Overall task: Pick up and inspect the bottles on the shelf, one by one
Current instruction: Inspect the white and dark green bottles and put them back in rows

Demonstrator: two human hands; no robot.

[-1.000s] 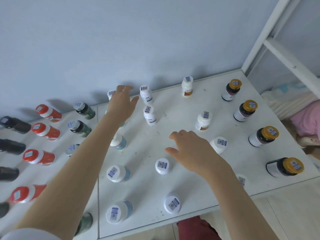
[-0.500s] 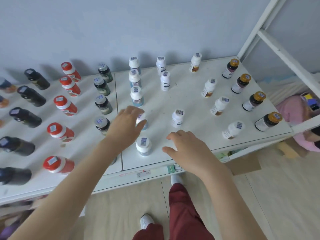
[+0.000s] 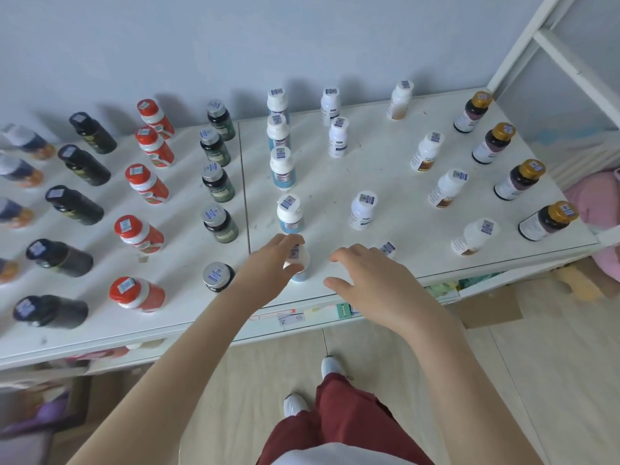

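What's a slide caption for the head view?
Left hand grips front blue bottle on shelf; right hand hovers open.

Dark red trousers (image 3: pixel 339 417), white shoes (image 3: pixel 294 405), white top (image 3: pixel 335 457)

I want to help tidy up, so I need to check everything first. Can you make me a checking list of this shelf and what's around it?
Surface: white shelf, scuffed, two panels meeting at a seam.
Job's things: standing in rows with stickers on their caps, among them red-capped bottles, gold-capped bottles and the front blue-label bottle.
Clutter: paper tags on the shelf's front edge.
Grippers: left hand grips the front blue-label bottle by its cap; right hand hovers open, holding nothing.
Cables: nothing seen.
Surroundings: grey-blue wall behind, white frame on the right, pale floor below.
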